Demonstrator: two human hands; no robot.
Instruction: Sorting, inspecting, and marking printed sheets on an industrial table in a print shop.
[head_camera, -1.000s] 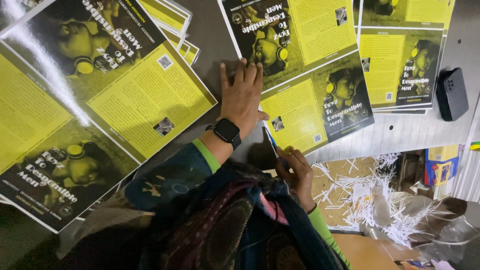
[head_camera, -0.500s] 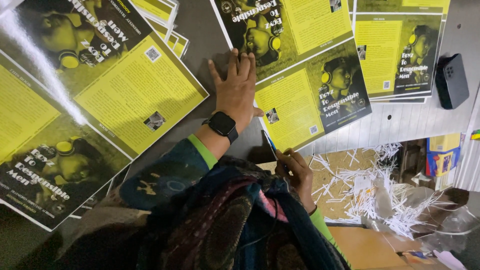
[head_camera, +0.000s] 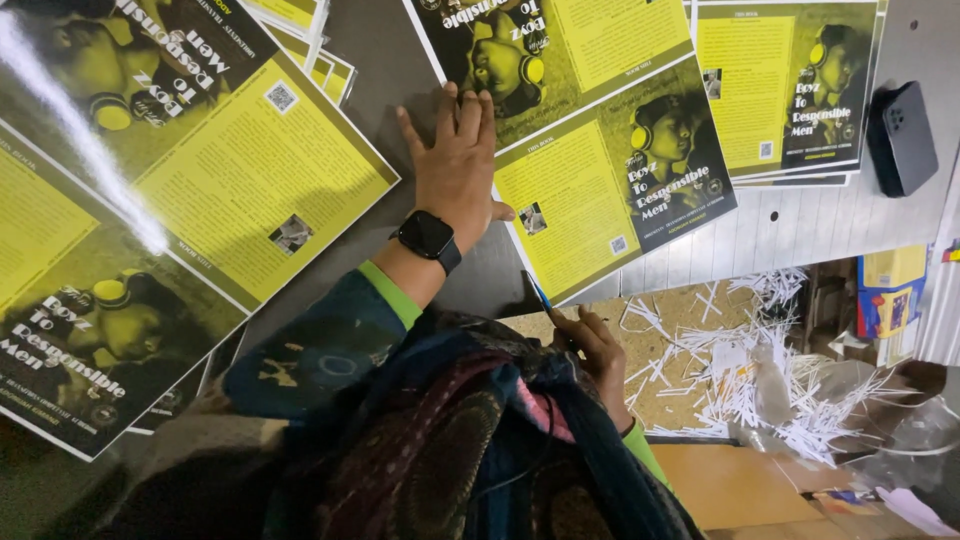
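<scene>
— What's on the counter (head_camera: 400, 60)?
— Big yellow-and-dark printed sheets; one sheet (head_camera: 580, 130) lies under the left hand (head_camera: 458, 170), fingers close together and flat on its edge.
— And the right hand (head_camera: 598, 350)?
— Low at the counter's edge, fingers pinching a thin blue tool (head_camera: 538, 292) against that sheet's corner. A black phone (head_camera: 903, 135) lies well apart.

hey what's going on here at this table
A person presses the left hand, flat, on the edge of a yellow and dark printed sheet lying on a grey table. The right hand holds a blue knife at the sheet's lower corner. More printed sheets lie about, with paper strips on the floor below.
</scene>
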